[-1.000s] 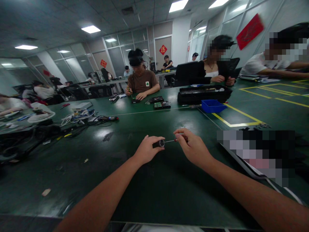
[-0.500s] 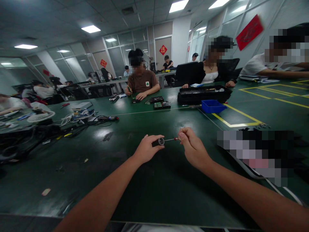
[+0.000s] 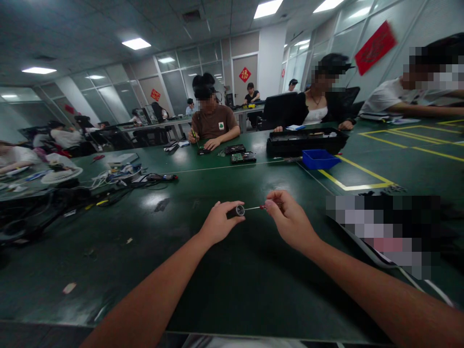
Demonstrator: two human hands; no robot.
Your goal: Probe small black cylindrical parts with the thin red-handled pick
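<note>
Thumb and fingers of my left hand (image 3: 218,223) are closed around a small black cylindrical part (image 3: 236,211), its round, light-rimmed end turned to the right. In my right hand (image 3: 287,216) is a screwdriver (image 3: 261,207) with a reddish handle, mostly covered by the fingers. Its thin metal shaft points left, and the tip meets the round end of the part; whether it sits on a screw is too small to tell. Both hands are held above the green table (image 3: 224,285).
Cables and loose parts (image 3: 119,179) lie at the left. Ahead are circuit-board devices (image 3: 243,157), a blue bin (image 3: 321,159) and a black case (image 3: 308,141). A blurred-out object (image 3: 384,237) is close on the right. Across the table a person (image 3: 213,123) works with a screwdriver.
Both hands have shifted very slightly left with the black part and the screwdriver. The fingers of my right hand have turned a little on the handle.
</note>
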